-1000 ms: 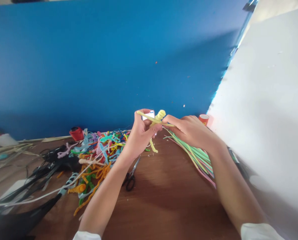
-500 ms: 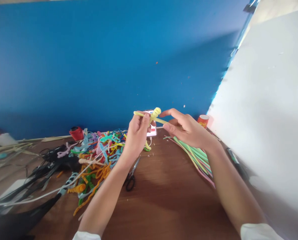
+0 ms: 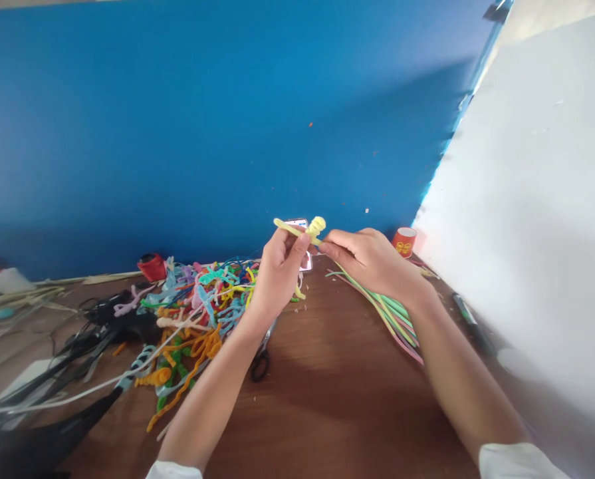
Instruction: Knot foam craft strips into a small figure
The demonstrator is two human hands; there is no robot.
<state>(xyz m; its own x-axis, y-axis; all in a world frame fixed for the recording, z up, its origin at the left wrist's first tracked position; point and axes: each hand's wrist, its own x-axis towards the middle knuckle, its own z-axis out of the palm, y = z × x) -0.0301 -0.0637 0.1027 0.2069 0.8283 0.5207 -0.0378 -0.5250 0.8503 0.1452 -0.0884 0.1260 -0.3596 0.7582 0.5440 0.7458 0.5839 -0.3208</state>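
Note:
A yellow pipe cleaner (image 3: 317, 226), coiled into a small knob with straight ends sticking out, is held up above the table. My left hand (image 3: 281, 263) pinches it below the coil, and one straight end juts out past the fingers to the upper left. On the other side, my right hand (image 3: 371, 259) has thumb and forefinger closed on the right end, close to the coil. Behind the hands, a phone (image 3: 304, 263) with a lit screen leans by the wall, partly covered by my left hand.
Left of my arm lies a heap of twisted colourful pipe cleaners (image 3: 202, 299). Scissors (image 3: 261, 362) rest beside my left forearm. Straight green and pink pipe cleaners (image 3: 391, 313) lie under my right arm. An orange-red cup (image 3: 404, 242) stands at the back right, and a marker (image 3: 464, 309) lies near the white wall.
My right hand has moved left along the pipe cleaner, and its raised forefinger has come down beside the thumb. The coil has shifted slightly right in my left hand.

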